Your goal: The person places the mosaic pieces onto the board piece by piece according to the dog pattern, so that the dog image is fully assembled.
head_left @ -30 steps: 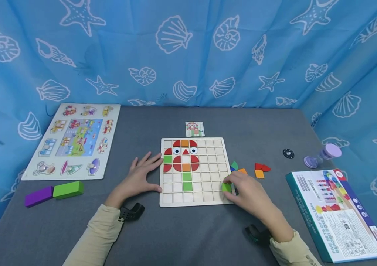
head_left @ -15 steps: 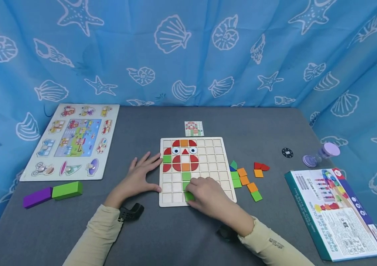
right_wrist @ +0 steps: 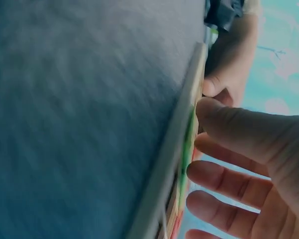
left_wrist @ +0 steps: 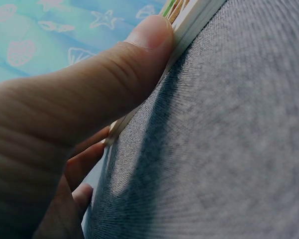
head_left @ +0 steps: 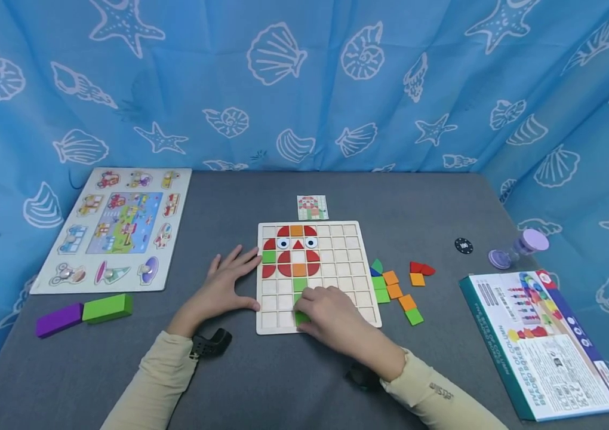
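Observation:
A wooden grid board (head_left: 339, 270) lies on the table, with red, orange, green and eye-patterned tiles set in its left and middle cells. My right hand (head_left: 332, 315) pinches a green square tile (head_left: 301, 318) at the bottom row, below other green squares. The right wrist view shows the thumb and fingers close around the green tile strip (right_wrist: 188, 142), at the board's rim. On the other side my left hand (head_left: 222, 295) rests with spread fingers against the board's left edge; its thumb (left_wrist: 144, 40) touches that edge in the left wrist view.
A small pattern card (head_left: 311, 208) lies behind the board. Loose green and orange tiles (head_left: 393, 291) lie right of it, with red pieces (head_left: 421, 269) beyond. A picture puzzle (head_left: 122, 230), long blocks (head_left: 107, 308), a purple sand timer (head_left: 519, 249) and a box (head_left: 546, 346) stand around.
My right hand has moved left from the loose tiles to the board's bottom row, bringing a green square tile with it. The left hand stays at the board's edge.

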Tool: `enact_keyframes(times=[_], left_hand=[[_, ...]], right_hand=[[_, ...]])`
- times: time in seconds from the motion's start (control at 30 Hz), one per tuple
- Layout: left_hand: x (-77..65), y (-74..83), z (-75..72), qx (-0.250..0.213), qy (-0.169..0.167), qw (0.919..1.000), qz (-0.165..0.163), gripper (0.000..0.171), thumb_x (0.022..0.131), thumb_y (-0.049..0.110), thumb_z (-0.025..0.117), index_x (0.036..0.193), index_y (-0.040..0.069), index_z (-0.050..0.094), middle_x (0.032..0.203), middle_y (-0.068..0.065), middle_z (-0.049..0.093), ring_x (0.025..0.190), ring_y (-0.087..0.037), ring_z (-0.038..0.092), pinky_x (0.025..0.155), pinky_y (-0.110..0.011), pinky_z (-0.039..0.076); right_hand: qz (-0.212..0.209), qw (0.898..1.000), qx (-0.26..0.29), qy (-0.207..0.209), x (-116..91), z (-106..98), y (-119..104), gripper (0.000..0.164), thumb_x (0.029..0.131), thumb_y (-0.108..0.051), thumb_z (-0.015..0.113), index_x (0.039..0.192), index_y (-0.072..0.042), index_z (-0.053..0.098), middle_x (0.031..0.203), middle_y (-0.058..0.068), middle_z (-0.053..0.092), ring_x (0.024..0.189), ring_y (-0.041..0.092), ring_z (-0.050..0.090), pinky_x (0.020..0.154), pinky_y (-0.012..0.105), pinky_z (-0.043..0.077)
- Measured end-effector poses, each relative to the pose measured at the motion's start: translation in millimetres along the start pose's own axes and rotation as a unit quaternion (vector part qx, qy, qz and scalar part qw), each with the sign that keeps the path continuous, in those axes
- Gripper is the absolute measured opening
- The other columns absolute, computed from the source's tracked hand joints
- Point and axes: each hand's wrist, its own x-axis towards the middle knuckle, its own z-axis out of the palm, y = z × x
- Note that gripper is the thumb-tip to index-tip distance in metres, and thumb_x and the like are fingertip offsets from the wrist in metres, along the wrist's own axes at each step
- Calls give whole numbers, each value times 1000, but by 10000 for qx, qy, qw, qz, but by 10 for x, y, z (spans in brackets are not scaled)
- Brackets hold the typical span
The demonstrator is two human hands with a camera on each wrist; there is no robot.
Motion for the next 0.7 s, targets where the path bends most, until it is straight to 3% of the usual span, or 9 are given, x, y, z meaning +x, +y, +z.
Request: enact_keyframes(times=[0.13,0.3,0.47,0.7], left_hand=[[-3,-2,-4,7,-50,10000,-62,100,57,58,72,140,21,30,147,5,22,136,-25,5,102,-55,-3],[6,4,-5,3,-102,9999,-104,99,58,58,72,140,21,30,147,5,22,137,-25,4,102,-55,-4],[9,-2,-2,34,-44,9999,-84,100,57,58,72,140,21,32,146,4,24,136,-26,6,102,-56,-3],[-1,-10,1,19,-38,10000,-69,100,57,59,72,140,21,31,146,4,23,137,-25,5,102,-55,-3]], right_hand=[[374,9990,167,197,-50,-126,186,23,71,-25,74,91,-17,68,82,-6,59,74,8,55,66,29,45],[1369,9889,102,561,-268,-283,630,23,71,-15,74,93,-12,68,86,0,61,72,12,57,61,30,46],[2104,9771,213,219,-520,-336,1045,24,75,-11,70,99,-11,68,95,2,60,79,17,57,63,34,47],[2179,9736,597,-320,-675,-313,1337,21,79,-13,66,100,-14,68,95,1,58,84,18,55,72,37,46]])
